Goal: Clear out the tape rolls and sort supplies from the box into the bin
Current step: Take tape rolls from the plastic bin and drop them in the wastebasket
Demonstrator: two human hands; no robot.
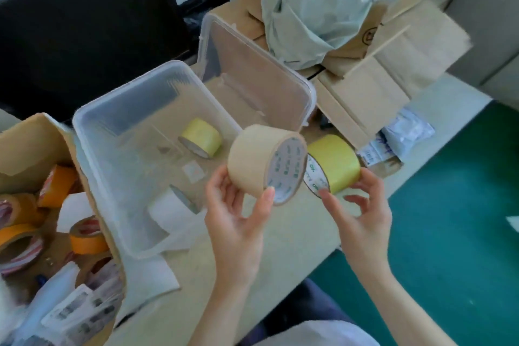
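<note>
My left hand grips a beige tape roll by its edge, held above the table just right of the clear plastic bin. My right hand pinches a yellow tape roll right beside it. Inside the bin lie a pale yellow tape roll and a white tape roll. The open cardboard box at the left holds several orange and brown tape rolls and packaged supplies.
The bin's clear lid leans up behind it. Flattened cardboard with a pale green cloth lies at the back right. White packets sit near the table's right edge, above green floor.
</note>
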